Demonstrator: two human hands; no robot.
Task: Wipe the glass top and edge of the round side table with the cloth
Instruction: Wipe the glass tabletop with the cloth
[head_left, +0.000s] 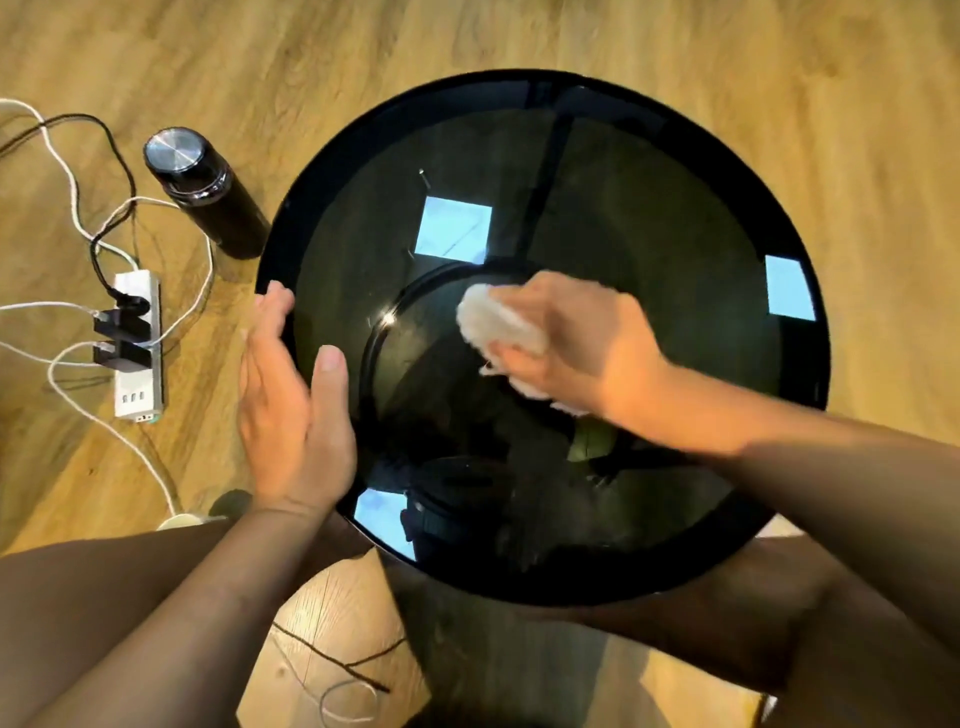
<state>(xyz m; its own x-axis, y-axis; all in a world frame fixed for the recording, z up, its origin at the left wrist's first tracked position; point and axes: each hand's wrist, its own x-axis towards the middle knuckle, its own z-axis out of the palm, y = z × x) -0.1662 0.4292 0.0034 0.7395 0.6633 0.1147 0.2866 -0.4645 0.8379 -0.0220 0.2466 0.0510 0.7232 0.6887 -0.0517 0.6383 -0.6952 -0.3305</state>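
Right hand (566, 343) gripped cloth (498, 325), soft wad, pressed mid-table (675, 218). Left hand (291, 405) flat, fingers straight, steadied table's left rim. Glass likely slick, fragile; hold rim.

One table (649, 234), one cloth (498, 322), one bottle (202, 192), one power strip (137, 387)

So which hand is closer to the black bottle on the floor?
Left. The left hand rests on the table rim on the side facing the bottle; the right hand grips the cloth mid-glass, farther off.
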